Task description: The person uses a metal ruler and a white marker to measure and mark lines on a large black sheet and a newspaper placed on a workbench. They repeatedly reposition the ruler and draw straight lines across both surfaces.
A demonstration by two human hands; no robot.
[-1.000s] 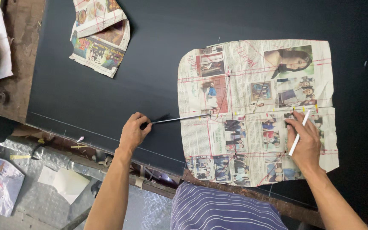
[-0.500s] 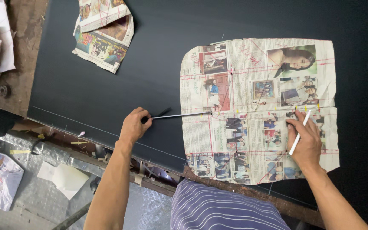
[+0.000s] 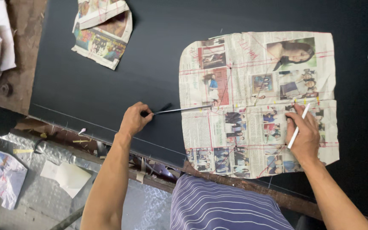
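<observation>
Pinching the near end of a thin metal rod (image 3: 183,110) in my left hand (image 3: 135,119), I am laying it flat across the black fabric (image 3: 107,85) that covers the surface, its far tip reaching onto the left edge of the newspaper pattern (image 3: 252,76). My left grip is closing tightly around the rod's end, fingertips pressed together on it. The pattern, a sheet of newsprint with rounded left corners and red lines drawn over it, is lying flat on the fabric in front of me, toward the right. My right hand (image 3: 305,134) is resting palm down on the pattern's lower right part, and its grip is holding a slim white marking stick (image 3: 298,126) between the fingers, the stick slanting up and to the right. A crumpled, folded piece of newspaper (image 3: 103,32) is sitting well apart at the far left of the fabric. Beyond the fabric's left border, the brown wooden edge (image 3: 20,81) of the surface is showing. Below the near edge, a torn printed paper (image 3: 1,174) and a pale scrap (image 3: 67,176) are lying on silvery sheeting (image 3: 35,200). My striped garment (image 3: 222,204) is filling the bottom centre.
</observation>
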